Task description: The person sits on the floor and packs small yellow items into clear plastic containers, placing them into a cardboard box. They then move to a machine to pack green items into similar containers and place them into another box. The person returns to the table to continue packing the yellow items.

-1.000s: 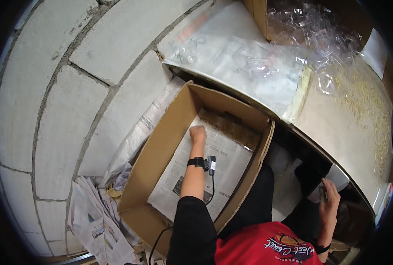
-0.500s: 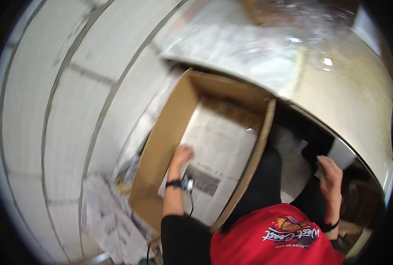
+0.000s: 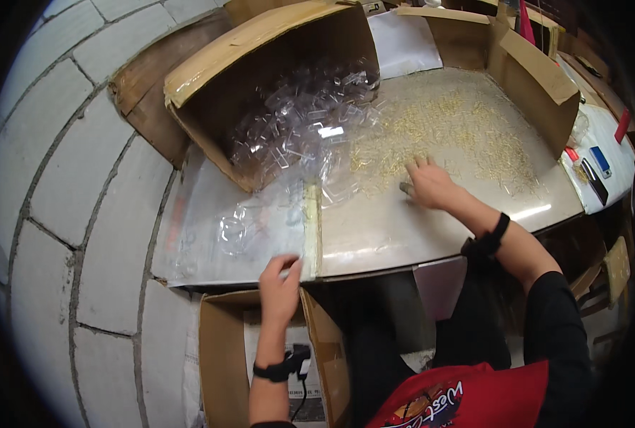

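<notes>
My left hand point(image 3: 280, 289) hovers by the table's front edge, above the open cardboard box point(image 3: 221, 349) below. Its fingers are loosely curled, with a gap at the thumb and nothing visible between them. Beyond it, a few clear plastic pieces point(image 3: 235, 230) lie on the table's plastic-covered left part. My right hand point(image 3: 431, 185) reaches over the table, fingers apart, at the near edge of many thin gold-coloured metal pieces point(image 3: 467, 135). A dark cover sits on its thumb. No held thing shows there.
A large cardboard box point(image 3: 260, 43) lies on its side, clear plastic pieces point(image 3: 296, 114) spilling from its mouth. Cardboard walls point(image 3: 538, 68) edge the table's far right. A blue object point(image 3: 601, 161) and a black-handled tool point(image 3: 593, 182) lie at right. A block wall point(image 3: 103, 235) stands left.
My view has swung up from the lower box to the tabletop. My left hand has come out of that box to the table's edge; my right hand has moved from beside my legs to the gold-coloured pieces.
</notes>
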A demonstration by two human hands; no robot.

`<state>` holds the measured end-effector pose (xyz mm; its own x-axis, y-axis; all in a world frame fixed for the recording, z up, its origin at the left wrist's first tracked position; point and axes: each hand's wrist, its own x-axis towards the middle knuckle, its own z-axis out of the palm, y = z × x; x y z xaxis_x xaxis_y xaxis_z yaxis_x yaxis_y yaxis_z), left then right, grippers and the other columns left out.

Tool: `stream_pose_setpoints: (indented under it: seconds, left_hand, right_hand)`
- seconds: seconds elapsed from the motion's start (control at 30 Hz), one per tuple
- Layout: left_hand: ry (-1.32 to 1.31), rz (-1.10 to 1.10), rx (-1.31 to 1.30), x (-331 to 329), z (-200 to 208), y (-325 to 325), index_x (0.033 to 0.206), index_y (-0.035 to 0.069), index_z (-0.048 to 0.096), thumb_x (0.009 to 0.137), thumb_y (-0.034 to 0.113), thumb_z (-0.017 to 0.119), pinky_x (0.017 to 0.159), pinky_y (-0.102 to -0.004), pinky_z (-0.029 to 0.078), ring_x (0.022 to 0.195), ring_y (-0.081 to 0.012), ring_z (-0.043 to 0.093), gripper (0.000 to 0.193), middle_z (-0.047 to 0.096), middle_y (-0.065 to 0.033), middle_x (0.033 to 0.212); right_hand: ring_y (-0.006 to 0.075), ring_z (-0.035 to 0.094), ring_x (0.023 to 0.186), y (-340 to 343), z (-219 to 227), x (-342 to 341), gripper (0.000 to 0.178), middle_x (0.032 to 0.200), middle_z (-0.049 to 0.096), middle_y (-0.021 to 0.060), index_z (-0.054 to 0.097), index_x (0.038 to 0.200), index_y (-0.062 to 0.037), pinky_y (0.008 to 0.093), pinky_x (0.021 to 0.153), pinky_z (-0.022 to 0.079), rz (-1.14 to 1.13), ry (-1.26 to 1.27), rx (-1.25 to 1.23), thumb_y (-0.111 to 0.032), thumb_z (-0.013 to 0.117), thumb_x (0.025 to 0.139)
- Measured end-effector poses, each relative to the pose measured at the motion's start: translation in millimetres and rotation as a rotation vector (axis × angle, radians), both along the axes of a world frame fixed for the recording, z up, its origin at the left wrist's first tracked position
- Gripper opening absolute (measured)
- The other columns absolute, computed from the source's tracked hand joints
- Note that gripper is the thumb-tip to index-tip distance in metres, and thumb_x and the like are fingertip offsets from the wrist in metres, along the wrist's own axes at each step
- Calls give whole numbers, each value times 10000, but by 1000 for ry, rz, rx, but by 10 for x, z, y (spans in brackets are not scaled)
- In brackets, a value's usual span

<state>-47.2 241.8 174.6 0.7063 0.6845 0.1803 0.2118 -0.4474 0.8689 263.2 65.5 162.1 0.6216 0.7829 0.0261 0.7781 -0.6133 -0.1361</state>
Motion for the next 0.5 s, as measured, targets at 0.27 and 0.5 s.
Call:
stream_pose_setpoints:
  seconds: [0.27,0.5]
  left_hand:
    - [352,27,525,1765,-203,252,1120,-27,500,721,222,710,914,-425,395,1106,-364,457,515,504,-185,1154]
    - [201,76,330,1776,-244,167,1125,-36,510,684,250,756,830,-395,450,1032,-328,525,580,522,-185,1119]
  right_hand:
    - [562,244,1231,58,-216,285,645,1446,189,219,240,1410,-164,615,926,356,-25,30,-243,-483,425,880]
    - [416,246,1306,-1061,-97,225,546,1430,210,251,285,1378,-52,439,1060,263,183,461,295,-279,437,906]
